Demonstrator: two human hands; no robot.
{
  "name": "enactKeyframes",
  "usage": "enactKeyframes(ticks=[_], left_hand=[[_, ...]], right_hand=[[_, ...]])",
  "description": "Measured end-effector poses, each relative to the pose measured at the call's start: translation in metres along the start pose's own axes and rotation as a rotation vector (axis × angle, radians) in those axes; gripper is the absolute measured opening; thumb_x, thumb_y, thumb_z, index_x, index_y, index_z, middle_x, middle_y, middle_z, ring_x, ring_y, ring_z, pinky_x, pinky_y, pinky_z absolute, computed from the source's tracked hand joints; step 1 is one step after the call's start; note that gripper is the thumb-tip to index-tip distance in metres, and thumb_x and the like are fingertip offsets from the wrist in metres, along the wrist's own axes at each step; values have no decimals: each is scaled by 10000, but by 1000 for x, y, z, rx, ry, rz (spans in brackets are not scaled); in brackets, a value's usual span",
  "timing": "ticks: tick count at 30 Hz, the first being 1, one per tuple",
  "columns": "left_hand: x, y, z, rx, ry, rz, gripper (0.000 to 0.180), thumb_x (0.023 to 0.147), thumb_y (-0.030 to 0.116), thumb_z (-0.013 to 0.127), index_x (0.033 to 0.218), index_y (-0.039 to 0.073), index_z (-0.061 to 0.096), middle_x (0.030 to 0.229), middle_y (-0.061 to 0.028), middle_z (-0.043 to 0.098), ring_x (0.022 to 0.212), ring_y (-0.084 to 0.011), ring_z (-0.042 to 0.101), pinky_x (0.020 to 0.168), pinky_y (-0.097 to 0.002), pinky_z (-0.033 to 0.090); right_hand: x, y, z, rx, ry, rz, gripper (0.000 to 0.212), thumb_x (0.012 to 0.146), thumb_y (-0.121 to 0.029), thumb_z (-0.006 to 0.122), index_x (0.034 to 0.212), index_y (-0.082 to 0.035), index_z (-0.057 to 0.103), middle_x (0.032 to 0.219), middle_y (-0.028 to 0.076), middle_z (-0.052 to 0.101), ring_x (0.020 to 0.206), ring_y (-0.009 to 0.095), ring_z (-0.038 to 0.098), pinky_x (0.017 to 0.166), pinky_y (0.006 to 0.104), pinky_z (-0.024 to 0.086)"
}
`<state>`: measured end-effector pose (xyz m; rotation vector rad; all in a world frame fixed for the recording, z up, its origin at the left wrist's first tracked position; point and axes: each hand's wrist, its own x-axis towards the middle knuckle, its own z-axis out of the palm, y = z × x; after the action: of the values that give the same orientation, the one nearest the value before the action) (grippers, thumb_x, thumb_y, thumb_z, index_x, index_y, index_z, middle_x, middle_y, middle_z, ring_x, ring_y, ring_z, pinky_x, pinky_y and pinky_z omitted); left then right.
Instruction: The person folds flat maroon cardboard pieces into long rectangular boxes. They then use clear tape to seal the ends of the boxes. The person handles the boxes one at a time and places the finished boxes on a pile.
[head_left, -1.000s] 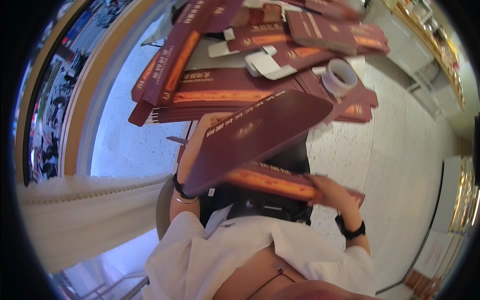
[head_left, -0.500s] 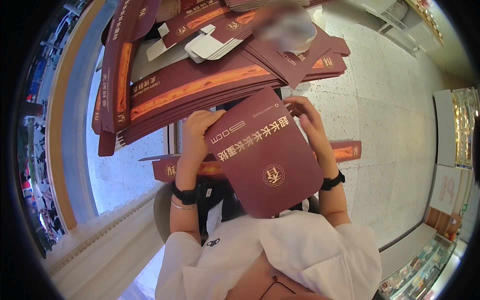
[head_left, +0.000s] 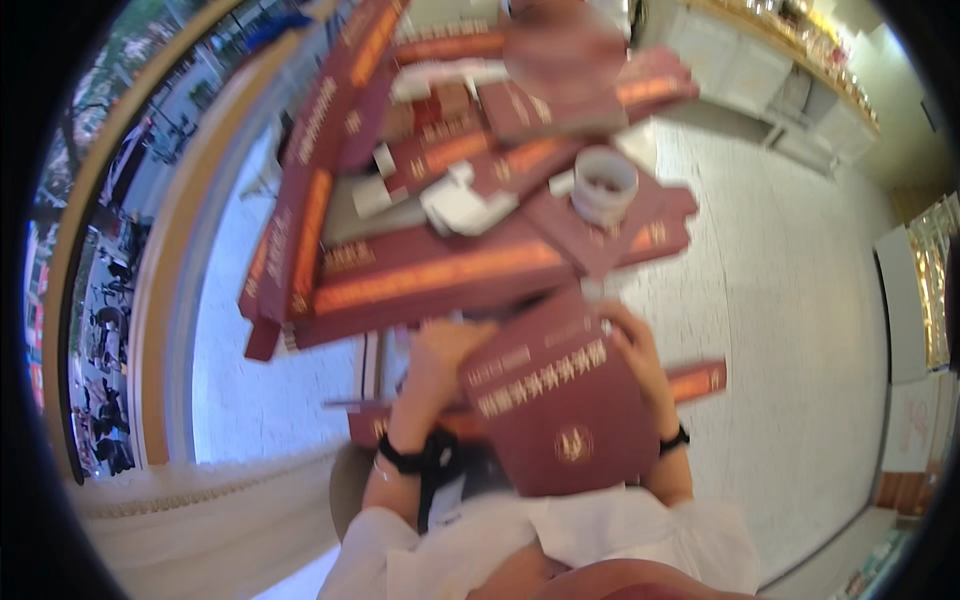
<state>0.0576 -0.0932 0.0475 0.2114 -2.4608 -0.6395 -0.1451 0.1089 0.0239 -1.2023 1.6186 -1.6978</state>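
A maroon cardboard box piece [head_left: 560, 400] with gold print and a round emblem is held upright in front of my chest. My left hand [head_left: 445, 360] grips its upper left edge, fingers closed and partly hidden behind it. On the upper right edge, my right hand [head_left: 632, 345] holds it with curled fingers. Just beyond lies a stack of flat maroon cartons [head_left: 430, 280] with an orange band. A round whitish container or roll [head_left: 603, 205] stands on a maroon sheet [head_left: 550, 225] there. The picture is smeared by motion.
White cardboard flaps [head_left: 468, 205] lie among the cartons. A long maroon carton [head_left: 330, 150] slants along the stack's left side, and another maroon strip [head_left: 697, 390] shows behind my right wrist. A window frame [head_left: 150, 300] runs along the left; white cabinets [head_left: 750, 75] stand far right.
The view has tilted up, so the hands and cartons appear lower and more of the far stack shows. Both hands keep hold of the box piece.
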Motion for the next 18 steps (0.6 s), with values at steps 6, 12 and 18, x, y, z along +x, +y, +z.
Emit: enactKeyframes(ticks=[6,12,18], left_hand=[[21,18,-15,-6,-39,56,251,708,124,639,943,44,679,739,-116,638,685,-296,622,620,-374,473],[8,26,-20,35,19,74,235,693,113,630,912,36,669,675,-98,598,633,-274,602,598,-362,459],[7,20,-19,19,-47,174,312,701,134,632,998,38,642,787,-101,624,717,-281,620,619,-364,476]], right_hand=[[5,-18,16,49,249,-209,425,946,-374,458,960,20,616,1064,169,578,890,227,549,820,332,423],[2,-31,-3,-185,174,-246,323,935,-266,508,858,11,655,858,105,637,806,215,581,722,343,462],[0,-29,-9,10,9,124,275,920,-239,574,976,22,635,993,82,627,885,155,574,783,287,452]])
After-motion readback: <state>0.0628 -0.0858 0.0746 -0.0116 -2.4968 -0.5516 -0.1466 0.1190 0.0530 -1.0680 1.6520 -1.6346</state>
